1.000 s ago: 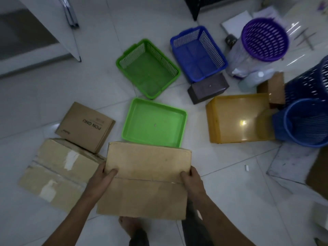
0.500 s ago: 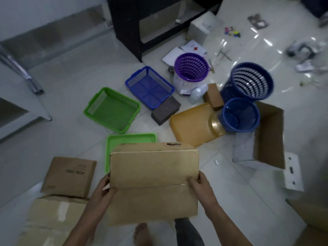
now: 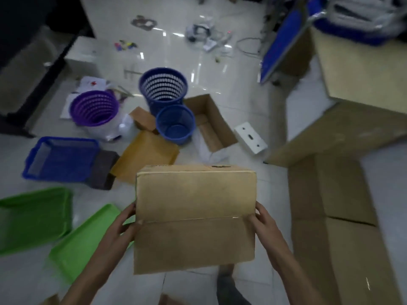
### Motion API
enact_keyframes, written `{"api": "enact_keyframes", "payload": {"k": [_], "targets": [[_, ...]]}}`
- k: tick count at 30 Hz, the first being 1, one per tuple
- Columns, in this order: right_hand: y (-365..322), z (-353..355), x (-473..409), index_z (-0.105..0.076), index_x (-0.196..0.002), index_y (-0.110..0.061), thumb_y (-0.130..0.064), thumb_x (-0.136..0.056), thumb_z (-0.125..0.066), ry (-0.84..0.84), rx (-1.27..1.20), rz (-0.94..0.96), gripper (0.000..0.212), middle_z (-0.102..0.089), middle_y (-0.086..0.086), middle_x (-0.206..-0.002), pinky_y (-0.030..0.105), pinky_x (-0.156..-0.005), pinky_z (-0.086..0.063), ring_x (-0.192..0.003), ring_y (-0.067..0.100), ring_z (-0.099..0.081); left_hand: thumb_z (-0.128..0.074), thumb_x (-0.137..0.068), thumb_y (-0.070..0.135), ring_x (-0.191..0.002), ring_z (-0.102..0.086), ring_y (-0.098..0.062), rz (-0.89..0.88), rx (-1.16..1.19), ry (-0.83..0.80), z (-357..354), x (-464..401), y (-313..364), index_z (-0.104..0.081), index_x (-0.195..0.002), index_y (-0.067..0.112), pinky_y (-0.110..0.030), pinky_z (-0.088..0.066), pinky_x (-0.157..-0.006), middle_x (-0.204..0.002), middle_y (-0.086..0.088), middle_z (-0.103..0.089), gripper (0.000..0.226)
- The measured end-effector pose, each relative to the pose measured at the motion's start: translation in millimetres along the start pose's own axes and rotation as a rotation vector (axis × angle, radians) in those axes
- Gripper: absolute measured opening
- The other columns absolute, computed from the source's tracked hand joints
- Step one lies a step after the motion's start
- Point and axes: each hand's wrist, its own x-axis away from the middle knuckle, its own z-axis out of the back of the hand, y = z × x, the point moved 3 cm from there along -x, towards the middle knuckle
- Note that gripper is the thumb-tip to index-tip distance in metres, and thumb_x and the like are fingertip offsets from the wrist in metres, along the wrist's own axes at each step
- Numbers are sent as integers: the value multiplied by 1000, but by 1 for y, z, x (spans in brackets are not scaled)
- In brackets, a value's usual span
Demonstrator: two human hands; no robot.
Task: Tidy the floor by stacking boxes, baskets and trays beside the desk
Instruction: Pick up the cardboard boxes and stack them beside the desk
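Cardboard box (image 3: 195, 219), closed and held level, hangs in the air over the floor (image 3: 253, 190), carried in front of the person's body. The left hand (image 3: 120, 225) grasps its left side and the right hand (image 3: 263, 223) its right side, thumbs lying on the top flap near the seam and fingers wrapped round the edges out of sight. I judge that 2 hands on opposite sides keep a wide, light box from tipping as it is carried.

Just left of the box and below it lie a green tray (image 3: 83, 241) and, further left, a green basket (image 3: 33, 219). Beyond the box's far edge sits a yellow tray (image 3: 147, 155), with a blue basket (image 3: 59, 158) and a dark block (image 3: 103, 169) to that tray's left. Further beyond the box stand 3 round bins: a purple bin (image 3: 93, 108), a large blue bin (image 3: 163, 86) and a small blue bin (image 3: 175, 124), with an open carton (image 3: 211, 122) beside them.

To the right of the box rises a stack of big cartons (image 3: 343, 216), probably the pile this box is meant to join; whether it stands beside the desk cannot be told.
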Motion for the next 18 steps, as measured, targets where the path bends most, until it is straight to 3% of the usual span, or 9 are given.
{"api": "enact_keyframes", "payload": {"k": [5,8,10,13,16,18], "targets": [[30,104,28,-50,-103,-62,-33,-98,-49,198,-144,-54,30,-61,-21,-100,25,-78,-49,-95,-1,-58,-51,-96,31,-112,-56,-6,-64,-150,-226,-109,-23,55,-47,-129,52,-41,-46,-97,-133,17,-53,39],[53,164,35,-53,-112,-48,-27,-98,-50,325,-252,-64,26,-60,-15,-103,23,-74,-47,-95,0,-56,-53,-94,41,-116,-53,-6,-87,-244,-344,-184,-31,85,-44,-126,58,-42,-45,-100,-134,18,-51,38],[69,203,38,-50,-117,-38,-21,-99,-48,407,-309,-77,24,-58,-13,-103,19,-71,-44,-90,-3,-52,-57,-83,57,-118,-53,-8,-105,-291,-428,-234,-35,101,-42,-130,58,-44,-46,-100,-135,19,-50,49],[100,257,47,-51,-117,-42,-26,-99,-48,503,-363,-113,24,-59,-22,-106,19,-70,-43,-95,-5,-54,-51,-69,69,-117,-54,-12,-137,-381,-557,-314,-40,120,-40,-134,57,-46,-48,-99,-136,18,-49,66],[132,312,54,-52,-122,-50,-33,-97,-50,592,-410,-166,30,-59,-26,-117,30,-83,-46,-108,-1,-54,-53,-78,69,-112,-55,-6,-170,-453,-638,-398,-42,138,-40,-131,58,-37,-50,-93,-131,22,-50,56],[153,348,56,-50,-119,-56,-34,-98,-49,634,-444,-196,30,-56,-32,-116,35,-89,-46,-108,-5,-52,-55,-88,56,-104,-57,0,-188,-467,-684,-455,-39,149,-42,-129,56,-27,-50,-85,-125,25,-51,42]]}}
